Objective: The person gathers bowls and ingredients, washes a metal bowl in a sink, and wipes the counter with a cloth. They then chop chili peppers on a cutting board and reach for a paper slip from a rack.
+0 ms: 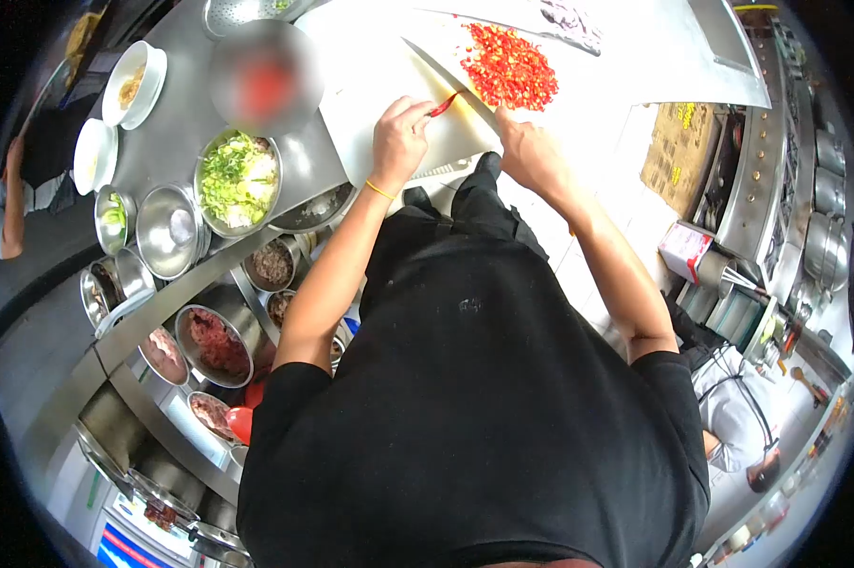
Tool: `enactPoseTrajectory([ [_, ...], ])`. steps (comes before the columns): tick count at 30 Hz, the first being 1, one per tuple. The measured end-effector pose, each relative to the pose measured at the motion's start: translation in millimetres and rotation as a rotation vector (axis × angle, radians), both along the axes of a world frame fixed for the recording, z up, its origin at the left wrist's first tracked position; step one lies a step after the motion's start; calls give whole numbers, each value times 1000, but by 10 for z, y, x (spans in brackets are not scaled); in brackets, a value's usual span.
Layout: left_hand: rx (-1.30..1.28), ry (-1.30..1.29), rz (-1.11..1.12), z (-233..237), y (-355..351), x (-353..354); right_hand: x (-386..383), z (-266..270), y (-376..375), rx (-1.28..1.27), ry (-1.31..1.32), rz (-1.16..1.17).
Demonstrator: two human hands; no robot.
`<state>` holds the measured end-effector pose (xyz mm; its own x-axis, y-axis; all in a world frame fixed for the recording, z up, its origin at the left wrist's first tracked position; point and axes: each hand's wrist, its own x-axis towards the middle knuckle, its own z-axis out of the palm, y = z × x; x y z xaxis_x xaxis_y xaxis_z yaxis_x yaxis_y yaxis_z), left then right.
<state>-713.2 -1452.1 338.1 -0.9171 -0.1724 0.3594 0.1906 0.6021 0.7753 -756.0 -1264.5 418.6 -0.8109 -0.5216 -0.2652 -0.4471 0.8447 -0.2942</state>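
A red chili pepper [443, 104] is pinched at one end between the fingers of my left hand [400, 142], over the white cutting board [370, 104]. My right hand [531, 150] is wrapped around the handle of a kitchen knife [450, 83]. The long blade points away to the upper left, its edge beside the free tip of the chili. Beyond the blade, a heap of chopped red chili [510, 68] lies on the board. Much of the board is washed out by glare.
Left of the board stand a bowl of chopped green vegetables [238, 183], a blurred bowl with red contents [266, 80] and stacked metal bowls [168, 230]. Meat-filled containers [216, 346] sit below the counter. A stove [750, 189] and another person [737, 407] are at the right.
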Motion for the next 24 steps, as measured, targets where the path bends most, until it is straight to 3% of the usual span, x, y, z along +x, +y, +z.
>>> enactPoseTrajectory([
  [5, 27, 15, -48, -72, -31, -20, -75, 60, -32, 2, 11, 40],
  [9, 10, 13, -82, -95, -49, -13, -68, -307, -141, -152, 74, 48],
  [13, -20, -5, -90, -68, -37, -24, -216, -365, -232, -114, 44, 36],
  [17, -37, 24, -66, -104, -11, -35, -152, -74, -173, -88, 13, 73],
  [24, -59, -8, -99, -51, -14, 11, -195, -480, -281, -65, 104, 38],
])
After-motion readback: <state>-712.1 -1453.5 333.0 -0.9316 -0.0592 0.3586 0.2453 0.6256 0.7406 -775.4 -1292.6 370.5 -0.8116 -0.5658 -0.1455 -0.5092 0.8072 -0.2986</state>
